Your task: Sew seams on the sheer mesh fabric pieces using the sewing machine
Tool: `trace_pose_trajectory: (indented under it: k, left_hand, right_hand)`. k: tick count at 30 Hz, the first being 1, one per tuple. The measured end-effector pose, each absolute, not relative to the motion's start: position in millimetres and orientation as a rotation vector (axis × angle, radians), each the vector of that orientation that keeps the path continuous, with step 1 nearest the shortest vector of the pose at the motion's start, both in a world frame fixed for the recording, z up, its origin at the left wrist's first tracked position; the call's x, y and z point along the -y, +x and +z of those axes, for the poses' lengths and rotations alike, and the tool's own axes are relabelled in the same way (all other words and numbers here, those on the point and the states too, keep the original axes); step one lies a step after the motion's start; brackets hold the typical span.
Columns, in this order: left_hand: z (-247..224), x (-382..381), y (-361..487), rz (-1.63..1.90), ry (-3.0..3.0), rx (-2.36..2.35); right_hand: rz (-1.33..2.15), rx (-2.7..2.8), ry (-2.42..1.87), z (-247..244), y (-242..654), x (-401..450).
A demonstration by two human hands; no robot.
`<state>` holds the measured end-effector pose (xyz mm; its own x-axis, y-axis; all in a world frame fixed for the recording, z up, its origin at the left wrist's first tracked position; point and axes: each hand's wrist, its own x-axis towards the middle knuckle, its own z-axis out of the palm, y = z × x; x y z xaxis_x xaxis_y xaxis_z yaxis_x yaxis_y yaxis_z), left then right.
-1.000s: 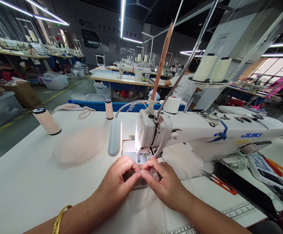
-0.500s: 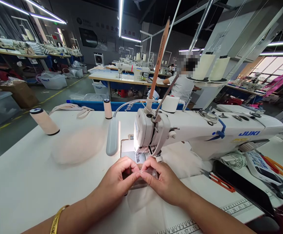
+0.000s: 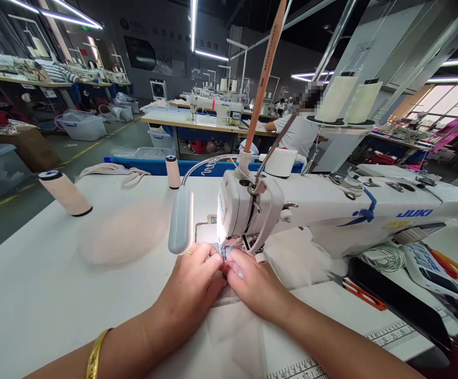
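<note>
Both hands meet at the needle area of a white sewing machine (image 3: 248, 205). My left hand (image 3: 195, 276) has its fingers pinched together just left of the presser foot (image 3: 224, 252). My right hand (image 3: 252, 279) is closed in a pinch on the other side, fingertips nearly touching those of the left. Between them they grip a sheer pale fabric (image 3: 232, 337), which trails down over the table's front towards me. The edge in the fingers is mostly hidden. More sheer fabric (image 3: 298, 258) lies under the machine arm, to the right of my right hand.
A grey lamp (image 3: 180, 221) stands close to my left hand. Further left lie a sheer fabric piece (image 3: 122, 234) and a thread cone (image 3: 66, 193). On the right are a black phone (image 3: 398, 300), an orange-handled tool (image 3: 365, 293) and a printed ruler (image 3: 395, 326). A person (image 3: 292, 131) sits beyond.
Both hands have moved forward, closer to the presser foot, with the fabric in their fingers. The left hand has turned over more, showing its back. The view has shifted slightly.
</note>
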<state>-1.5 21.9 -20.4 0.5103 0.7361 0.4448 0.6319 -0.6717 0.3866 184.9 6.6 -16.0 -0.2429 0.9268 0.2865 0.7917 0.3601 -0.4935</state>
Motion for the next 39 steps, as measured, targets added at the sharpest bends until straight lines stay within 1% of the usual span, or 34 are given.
trace_pose_trajectory:
  k: [4,7,9,14,16,19,27,32,39]
  left_hand:
    - [-13.6,-21.1,-2.8,0.875,2.847,-0.954]
    - [-12.6,-19.6,-3.3,0.872,2.870,-0.958]
    - [-15.6,-18.9,-3.4,0.881,2.847,-0.984]
    - [-21.8,-17.2,-3.9,0.900,2.787,-1.017]
    - [-20.4,-16.6,-4.4,0.886,2.786,-1.016]
    - [-17.0,-15.8,-5.4,0.868,2.782,-1.019]
    - [-24.0,-12.7,-6.4,0.879,2.738,-1.041]
    - [-28.6,-8.5,-5.2,0.810,2.765,-1.098]
    - [-37.2,-4.6,2.0,0.877,2.821,-1.181]
  right_hand:
    - [0.274,2.071,-1.492,-15.5,184.2,-7.2]
    - [0.210,2.085,-1.479,-16.3,186.8,-6.3]
    - [0.101,2.130,-1.459,-19.1,190.7,-3.9]
    - [-0.314,2.272,-1.331,-22.1,201.0,9.3]
    - [-0.373,2.290,-1.233,-19.5,201.7,13.8]
    - [-0.341,2.313,-1.177,-16.7,199.4,15.0]
    - [-0.181,2.343,-1.273,-25.8,200.2,2.2]
    - [-0.092,2.326,-1.290,-23.5,201.4,0.2]
    - [-0.013,2.285,-1.295,-23.9,201.7,-5.3]
